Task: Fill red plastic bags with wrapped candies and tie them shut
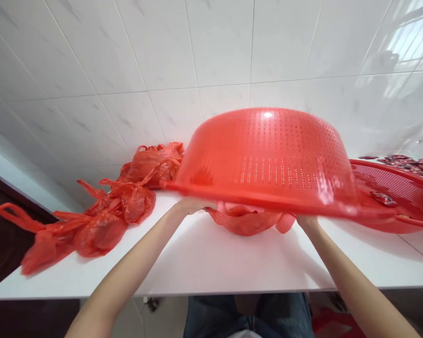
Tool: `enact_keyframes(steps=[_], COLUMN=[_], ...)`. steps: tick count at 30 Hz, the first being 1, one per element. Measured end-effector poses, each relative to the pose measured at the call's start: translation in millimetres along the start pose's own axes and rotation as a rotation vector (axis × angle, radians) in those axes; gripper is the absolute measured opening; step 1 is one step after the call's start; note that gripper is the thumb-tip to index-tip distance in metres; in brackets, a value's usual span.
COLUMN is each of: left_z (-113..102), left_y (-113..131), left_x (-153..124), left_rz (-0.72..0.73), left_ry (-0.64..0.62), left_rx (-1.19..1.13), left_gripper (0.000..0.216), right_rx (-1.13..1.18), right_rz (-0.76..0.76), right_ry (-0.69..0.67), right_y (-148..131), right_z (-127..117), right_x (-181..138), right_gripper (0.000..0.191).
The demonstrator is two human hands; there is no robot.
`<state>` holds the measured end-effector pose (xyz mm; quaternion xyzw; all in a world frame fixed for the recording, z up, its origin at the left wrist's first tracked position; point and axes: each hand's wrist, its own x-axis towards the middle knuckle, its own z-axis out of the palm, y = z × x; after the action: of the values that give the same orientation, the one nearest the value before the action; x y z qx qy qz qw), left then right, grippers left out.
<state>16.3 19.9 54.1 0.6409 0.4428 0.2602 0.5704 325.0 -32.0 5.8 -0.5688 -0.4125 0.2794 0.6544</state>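
The left hand [193, 205] and right hand [306, 220], finger spread hidden, are holding the inverted basket [268, 150] above the bag [245, 226] between them.

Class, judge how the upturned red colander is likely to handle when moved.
The colander is probably stiff, as its wall curves smoothly without sagging. It may be light for its size, being pierced with many holes. Its glossy surface could feel slippery.

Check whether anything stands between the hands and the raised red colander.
Nothing visible separates the left hand or the right hand from the colander; both are at its lower rim, partly hidden. A red plastic bag shows below the rim, between the hands; whether its edge reaches under either grip is hidden.
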Motion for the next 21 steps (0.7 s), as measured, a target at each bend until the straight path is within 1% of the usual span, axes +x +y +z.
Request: enact_keyframes(steps=[2,5,8,11,13,15,17,18,19,21], left_z=[3,6,9,12,12,10,3,-1,-6,-15], left_y=[6,16,24,28,31,33,36,37,39,44], left_x=[-3,-8,-12,-14,-16,-20,-26,-29,-32,-37], left_rz=[-0.020,-0.021,0.004,0.020,0.014,-0.005,-0.018,-0.018,-0.015,0.005], left_ry=[-0.003,0.002,-0.020,-0.059,-0.037,0.046,0.136,0.159,0.159,0.108], left_rx=[0.039,0.115,0.161,0.179,0.197,0.247,0.317,0.355,0.391,0.455], left_gripper=[0.073,0.081,0.072,0.061,0.061,0.064,0.065,0.064,0.063,0.060], right_rx=[0.051,0.210,0.288,0.275,0.271,0.274,0.289,0.299,0.308,0.341], right_rz=[0.016,0.116,0.194,0.178,0.167,0.175,0.176,0.174,0.173,0.174], right_ry=[0.033,0.070,0.069,0.059,0.055,0.068,0.104,0.124,0.142,0.185], right_y=[-6,-14,-19,-20,-18,-17,-17,-19,-22,-32], right_z=[4,7,5,0,-2,-7,-14,-20,-26,-41], right_x=[0,1,3,5,7,10,13,14,15,16], right_gripper=[0.021,0.022,0.018,0.015,0.014,0.014,0.014,0.014,0.015,0.016])
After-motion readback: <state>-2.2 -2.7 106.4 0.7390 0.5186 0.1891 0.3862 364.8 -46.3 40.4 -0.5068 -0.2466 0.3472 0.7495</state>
